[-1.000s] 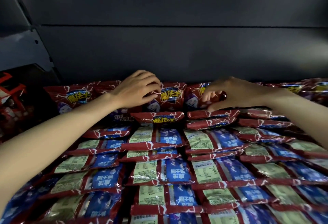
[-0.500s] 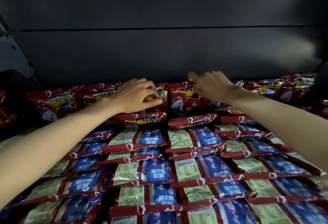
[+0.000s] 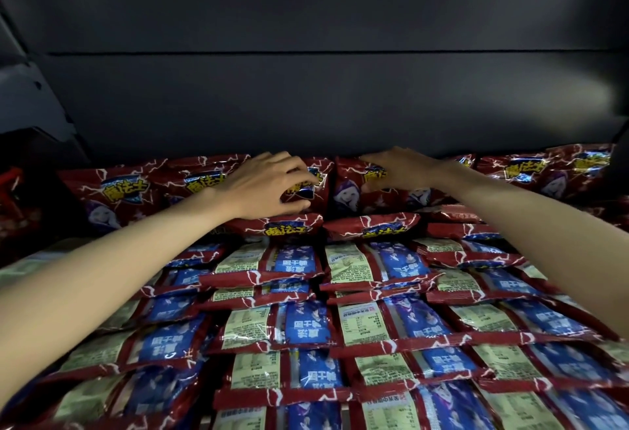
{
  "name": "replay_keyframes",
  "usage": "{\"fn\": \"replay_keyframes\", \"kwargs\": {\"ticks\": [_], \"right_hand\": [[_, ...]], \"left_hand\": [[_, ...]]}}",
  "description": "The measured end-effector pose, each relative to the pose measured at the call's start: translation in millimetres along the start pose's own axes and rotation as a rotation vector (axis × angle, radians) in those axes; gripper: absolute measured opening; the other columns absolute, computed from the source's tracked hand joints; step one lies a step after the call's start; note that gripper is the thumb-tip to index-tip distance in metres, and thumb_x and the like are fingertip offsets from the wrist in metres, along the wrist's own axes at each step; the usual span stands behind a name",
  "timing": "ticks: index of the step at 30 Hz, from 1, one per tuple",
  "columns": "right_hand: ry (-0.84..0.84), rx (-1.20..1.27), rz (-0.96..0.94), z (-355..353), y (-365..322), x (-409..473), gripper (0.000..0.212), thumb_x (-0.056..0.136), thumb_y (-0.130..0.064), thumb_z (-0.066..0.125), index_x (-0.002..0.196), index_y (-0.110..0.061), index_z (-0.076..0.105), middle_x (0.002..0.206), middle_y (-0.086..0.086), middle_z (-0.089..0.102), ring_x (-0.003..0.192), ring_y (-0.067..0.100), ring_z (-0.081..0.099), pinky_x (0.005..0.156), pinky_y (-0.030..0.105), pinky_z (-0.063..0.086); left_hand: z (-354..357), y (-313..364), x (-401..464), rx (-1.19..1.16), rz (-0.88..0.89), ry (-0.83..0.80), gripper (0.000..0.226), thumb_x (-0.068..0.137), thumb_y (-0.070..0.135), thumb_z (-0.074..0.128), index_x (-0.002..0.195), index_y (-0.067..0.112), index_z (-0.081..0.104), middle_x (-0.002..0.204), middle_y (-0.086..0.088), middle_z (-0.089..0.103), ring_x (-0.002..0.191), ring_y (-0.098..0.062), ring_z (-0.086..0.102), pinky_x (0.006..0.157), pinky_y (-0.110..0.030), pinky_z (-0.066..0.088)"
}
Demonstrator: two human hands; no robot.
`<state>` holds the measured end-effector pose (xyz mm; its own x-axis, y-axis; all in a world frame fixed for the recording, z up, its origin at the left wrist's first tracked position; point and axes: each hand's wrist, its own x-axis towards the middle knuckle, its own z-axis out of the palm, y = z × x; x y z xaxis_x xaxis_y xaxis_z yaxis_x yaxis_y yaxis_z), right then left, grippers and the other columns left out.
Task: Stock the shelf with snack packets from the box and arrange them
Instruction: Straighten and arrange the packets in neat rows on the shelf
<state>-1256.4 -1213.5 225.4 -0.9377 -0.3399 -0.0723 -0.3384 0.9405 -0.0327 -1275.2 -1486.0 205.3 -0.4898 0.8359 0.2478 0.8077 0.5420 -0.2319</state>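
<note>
Head view: both my arms reach to the back of the shelf (image 3: 306,106), where a row of red snack packets stands upright, faces toward me, against the dark rear wall

My left hand (image 3: 269,187) sits on the upright packet (image 3: 306,187) just left of centre; fingers curled over its top edge, thumb under near its lower front, so it grips that packet

My right hand (image 3: 398,170) lies on the neighbouring upright packet (image 3: 350,191); fingers fairly straight and spread flat across its top, pressing rather than pinching (thumb is hidden, so I can't rule out a light hold)

Key relation: the two packets touch side by side at the centre seam, and that seam lies between my hands, left hand slightly nearer to it. The back row's long axis runs left to right, across my reach

Flat packets (image 3: 299,324) fill the shelf in front, back sides up, overlapping in rows toward me, under both forearms

Judgement: stocking looks almost done; this is squaring the back row. Next move likely calls for pushing straight back and levelling. The box isn't in view
</note>
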Motion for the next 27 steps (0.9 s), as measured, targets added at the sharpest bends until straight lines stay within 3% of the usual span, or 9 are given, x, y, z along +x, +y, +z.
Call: {"fn": "replay_keyframes", "kwargs": {"ticks": [3, 5, 10, 15, 19, 23, 27], "right_hand": [[0.146, -0.323, 0.000, 3, -11, 1, 0.069, 0.085, -0.055, 0.057, 0.140, -0.018, 0.038, 0.117, 0.009, 0.062, 0.108, 0.028, 0.059, 0.084, 0.036, 0.046], [0.266, -0.436, -0.020, 1, -15, -2, 0.067, 0.082, -0.061, 0.057, 0.132, -0.019, 0.044, 0.110, 0.006, 0.064, 0.101, 0.028, 0.062, 0.074, 0.034, 0.045], [0.301, -0.024, -0.105, -13, 3, -15, 0.036, 0.079, -0.039, 0.072, 0.108, -0.022, 0.060, 0.105, -0.004, 0.059, 0.099, 0.015, 0.054, 0.080, 0.034, 0.047], [0.394, -0.038, -0.067, -3, 10, -6, 0.024, 0.080, -0.026, 0.072, 0.101, -0.017, 0.063, 0.099, 0.000, 0.058, 0.094, 0.019, 0.056, 0.071, 0.028, 0.040], [0.454, -0.100, -0.066, -3, 7, -4, 0.033, 0.081, -0.033, 0.071, 0.108, -0.017, 0.061, 0.107, 0.002, 0.055, 0.101, 0.021, 0.054, 0.073, 0.026, 0.036], [0.415, 0.081, -0.069, -18, 32, -51, 0.036, 0.081, -0.043, 0.068, 0.109, -0.022, 0.061, 0.105, -0.004, 0.059, 0.092, 0.011, 0.055, 0.082, 0.031, 0.048], [0.097, 0.227, -0.041, -23, 65, -120, 0.032, 0.079, -0.042, 0.069, 0.108, -0.032, 0.060, 0.103, -0.019, 0.059, 0.094, -0.007, 0.054, 0.081, 0.006, 0.039]], "left_hand": [[-1, -1, 2, -0.011, 0.036, 0.047, 0.047, 0.093, 0.045, 0.048, 0.134, 0.023, 0.048, 0.129, 0.000, 0.052, 0.115, -0.017, 0.049, 0.094, -0.032, 0.040], [-2, 0, 7, 0.004, 0.075, 0.075, 0.044, 0.093, 0.037, 0.051, 0.134, 0.022, 0.049, 0.125, -0.001, 0.054, 0.110, -0.017, 0.052, 0.090, -0.032, 0.043], [-1, 5, 27, 0.039, 0.152, 0.097, 0.044, 0.091, 0.031, 0.056, 0.133, 0.020, 0.049, 0.126, -0.005, 0.053, 0.107, -0.020, 0.054, 0.084, -0.033, 0.047], [2, 14, 54, 0.154, 0.366, 0.186, 0.039, 0.081, 0.024, 0.068, 0.119, 0.018, 0.062, 0.122, -0.007, 0.059, 0.107, -0.024, 0.057, 0.084, -0.036, 0.047], [11, 22, 73, 0.198, 0.464, 0.135, 0.041, 0.078, 0.026, 0.073, 0.117, 0.020, 0.063, 0.124, -0.004, 0.061, 0.112, -0.025, 0.056, 0.089, -0.037, 0.046], [13, 28, 84, 0.166, 0.447, 0.138, 0.036, 0.081, 0.025, 0.070, 0.116, 0.019, 0.065, 0.115, -0.001, 0.063, 0.105, -0.024, 0.056, 0.083, -0.036, 0.046], [3, 46, 100, 0.136, 0.330, 0.121, 0.029, 0.092, 0.036, 0.052, 0.112, 0.021, 0.066, 0.105, 0.002, 0.068, 0.096, -0.019, 0.059, 0.085, -0.034, 0.039]]}}
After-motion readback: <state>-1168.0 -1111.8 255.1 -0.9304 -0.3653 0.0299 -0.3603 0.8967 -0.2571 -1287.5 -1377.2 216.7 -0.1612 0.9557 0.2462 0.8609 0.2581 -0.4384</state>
